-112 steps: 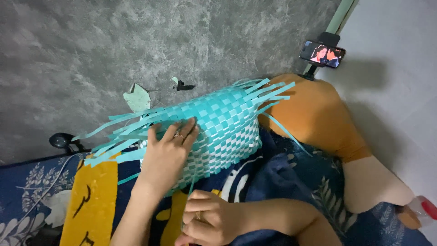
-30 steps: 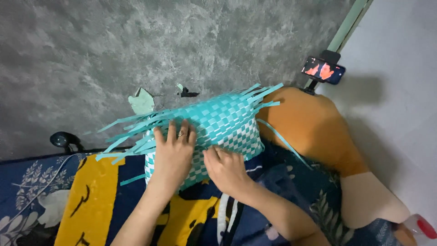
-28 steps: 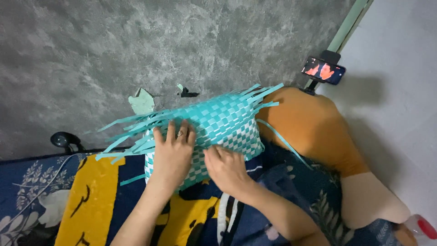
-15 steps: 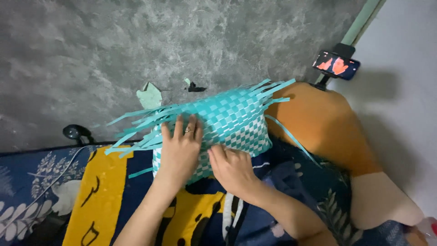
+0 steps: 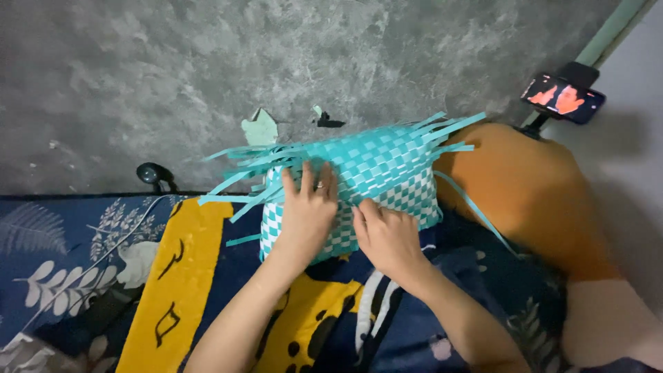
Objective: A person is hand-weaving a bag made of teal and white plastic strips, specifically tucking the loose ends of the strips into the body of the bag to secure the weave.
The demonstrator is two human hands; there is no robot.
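Both hands lie flat on the woven teal-and-white basket (image 5: 373,173), fingers spread, clamping nothing. The left hand (image 5: 307,214) presses its near face, a ring on 1 finger; the right hand (image 5: 387,238) rests just beside it at the lower edge. The basket sits on the patterned blue-and-yellow blanket (image 5: 173,276), loose strips (image 5: 235,190) fanning left, an orange cushion (image 5: 532,193) touching its right side.

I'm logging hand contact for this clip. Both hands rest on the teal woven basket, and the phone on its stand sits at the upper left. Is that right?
Not quite. The phone sits at the upper right, as the head view shows. The rest holds: the left hand and the right hand both rest on the teal woven basket.
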